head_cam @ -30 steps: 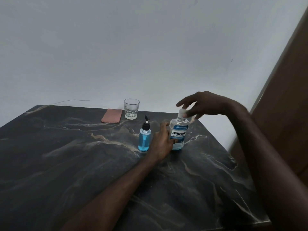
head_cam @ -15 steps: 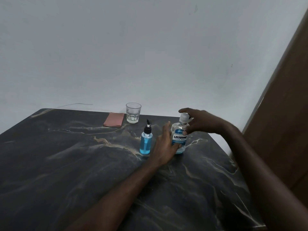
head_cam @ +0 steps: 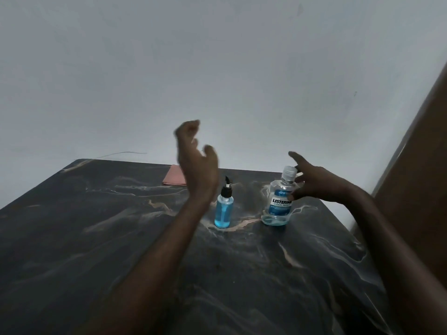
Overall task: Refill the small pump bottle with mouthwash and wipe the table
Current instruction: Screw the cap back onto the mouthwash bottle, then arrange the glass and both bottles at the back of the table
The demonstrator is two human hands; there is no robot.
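Observation:
The small pump bottle, with a black pump and blue liquid inside, stands upright on the dark marble table. To its right stands the clear mouthwash bottle, capped, with only a little liquid at its bottom. My right hand is against the bottle's right side with fingers spread; the thumb tip touches the label and the fingers are behind the cap. My left hand is raised above the table to the left of the pump bottle, fingers apart, holding nothing.
A folded pink cloth lies at the far edge of the table, partly behind my left hand. A brown wooden panel rises at the right. A thin wire runs along the white wall behind the table.
My left hand has let go of the mouthwash bottle and lifted up and to the left. My right hand has come off the cap and opened. The glass is now hidden behind my left hand.

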